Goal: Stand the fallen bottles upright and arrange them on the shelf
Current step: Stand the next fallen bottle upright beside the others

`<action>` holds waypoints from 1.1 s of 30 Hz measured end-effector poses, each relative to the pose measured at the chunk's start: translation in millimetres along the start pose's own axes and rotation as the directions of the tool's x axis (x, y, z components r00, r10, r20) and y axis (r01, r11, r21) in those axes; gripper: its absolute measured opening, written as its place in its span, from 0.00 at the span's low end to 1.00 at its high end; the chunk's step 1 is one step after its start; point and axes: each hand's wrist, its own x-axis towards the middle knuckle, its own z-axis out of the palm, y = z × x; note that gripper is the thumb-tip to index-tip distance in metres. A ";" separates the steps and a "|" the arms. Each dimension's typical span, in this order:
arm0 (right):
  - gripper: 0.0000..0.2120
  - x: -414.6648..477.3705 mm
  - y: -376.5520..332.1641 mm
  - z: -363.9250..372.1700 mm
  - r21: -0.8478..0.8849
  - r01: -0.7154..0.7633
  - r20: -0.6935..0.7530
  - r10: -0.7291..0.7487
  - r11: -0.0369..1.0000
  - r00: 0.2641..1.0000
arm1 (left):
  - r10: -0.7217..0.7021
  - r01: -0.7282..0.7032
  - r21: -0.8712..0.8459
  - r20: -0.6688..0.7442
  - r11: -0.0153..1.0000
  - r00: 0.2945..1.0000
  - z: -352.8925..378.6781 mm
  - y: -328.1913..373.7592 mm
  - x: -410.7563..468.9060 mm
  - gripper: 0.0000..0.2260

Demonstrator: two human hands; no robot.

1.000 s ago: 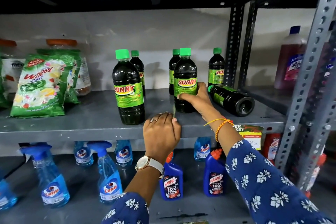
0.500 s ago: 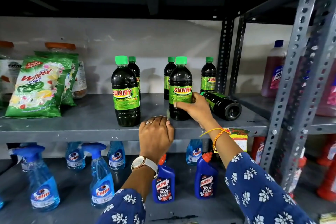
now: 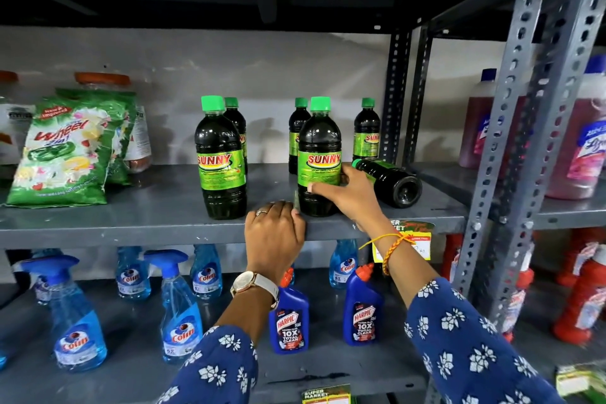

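Note:
Dark Sunny bottles with green caps stand on the grey middle shelf. My right hand grips the lower part of the front middle bottle, which stands upright near the shelf edge. Another upright front bottle stands to its left. Three more upright ones stand behind, the rightmost back bottle by the upright post. One fallen bottle lies on its side just right of my right hand, base toward me. My left hand rests curled over the shelf's front edge, holding no bottle.
Green Wheel detergent bags and jars fill the shelf's left. Blue Colin spray bottles and Harpic bottles stand on the shelf below. Perforated steel posts bound the right side; pink bottles stand beyond them.
The camera has tilted upward, so the shelf sits lower in view and the price tags above show. My hands keep their places; the right hand stays on the front middle bottle.

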 end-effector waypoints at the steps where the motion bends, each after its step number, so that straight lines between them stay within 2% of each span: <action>1: 0.17 0.0 0.5 -0.1 0.001 0.001 0.000 -0.001 1.000 1.000 | 0.002 -0.002 0.000 0.001 1.000 1.000 0.0 0.0 0.1 0.14; 18: 0.16 -7.1 -1.8 0.9 -0.052 0.038 -0.021 -0.039 0.998 0.999 | 0.017 -0.017 0.000 0.008 1.000 1.000 -1.3 0.8 -0.4 0.16; 21: 0.21 -11.6 -6.2 -3.9 -0.049 0.015 -0.002 -0.015 0.999 1.000 | 0.025 -0.025 -0.025 -0.003 0.999 1.000 -0.5 1.5 -0.5 0.17; 23: 0.33 -12.5 -10.8 -14.4 -0.049 0.005 -0.092 -0.009 0.999 0.996 | -0.020 0.014 -0.109 -0.058 0.994 0.998 -0.8 2.9 -0.5 0.18; 24: 0.36 -11.0 -13.8 -23.0 -0.058 0.033 -0.183 -0.043 0.998 0.982 | -0.069 0.050 -0.184 -0.101 0.982 0.992 -0.9 3.2 -2.5 0.19; 26: 0.28 -1.4 -22.3 -47.0 -0.149 0.138 -0.367 -0.185 0.979 0.912 | -0.110 0.030 -0.317 -0.236 0.948 0.965 -2.5 7.8 -8.4 0.20; 27: 0.23 8.3 -25.7 -59.9 -0.236 0.130 -0.412 -0.220 0.963 0.884 | -0.059 -0.048 -0.337 -0.301 0.940 0.952 -5.8 15.0 -12.0 0.20; 28: 0.20 20.6 -27.6 -71.6 -0.331 0.068 -0.405 -0.207 0.941 0.890 | 0.038 -0.157 -0.333 -0.337 0.930 0.941 -9.1 25.7 -14.6 0.21; 30: 0.20 43.4 -25.7 -81.6 -0.542 -0.099 -0.256 -0.051 0.834 0.965 | 0.268 -0.354 -0.325 -0.281 0.877 0.922 -13.0 53.3 -15.7 0.19; 31: 0.24 51.2 -21.6 -80.9 -0.649 -0.154 -0.167 0.057 0.745 0.984 | 0.330 -0.386 -0.327 -0.216 0.863 0.919 -13.6 68.9 -12.8 0.18; 33: 0.34 58.8 -8.7 -75.8 -0.804 -0.217 -0.096 0.239 0.553 0.966 | 0.315 -0.327 -0.322 -0.091 0.889 0.945 -12.8 97.1 -2.4 0.16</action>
